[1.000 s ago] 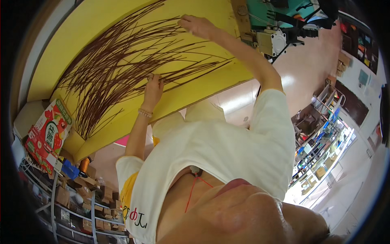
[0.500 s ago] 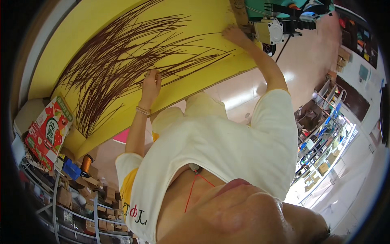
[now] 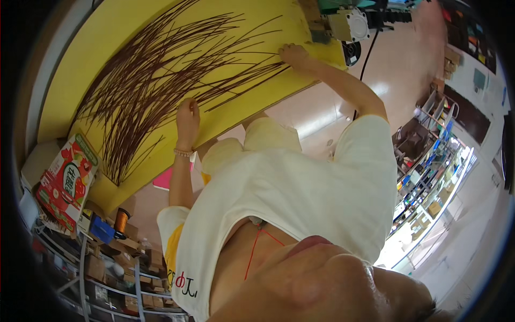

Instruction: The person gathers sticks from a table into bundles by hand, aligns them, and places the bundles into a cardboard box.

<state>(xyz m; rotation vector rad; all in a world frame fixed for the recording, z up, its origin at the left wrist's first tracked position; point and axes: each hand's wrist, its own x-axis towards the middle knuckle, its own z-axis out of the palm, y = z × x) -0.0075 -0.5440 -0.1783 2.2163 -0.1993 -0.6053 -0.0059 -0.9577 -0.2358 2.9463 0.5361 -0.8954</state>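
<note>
- Head view: loose brown strands (image 3: 150,86) are lying across the yellow table (image 3: 257,96), their long axis running from lower left to upper right and fanning out rightward.
- Right hand (image 3: 295,56) is positioning its grip at the right tips of the nearer strands, which are extending leftward from it; whether the fingers are clamping them cannot be told.
- Left hand (image 3: 188,115) is sitting nearer the middle, at the person's side of the spread; its fingers are curling, but any hold cannot be told.
- Near table edge is running just below both hands.
- Bare surface is separating the upper-right tips from the metal block (image 3: 346,24).
- Red carton (image 3: 67,182) is bounding the left end.
</note>
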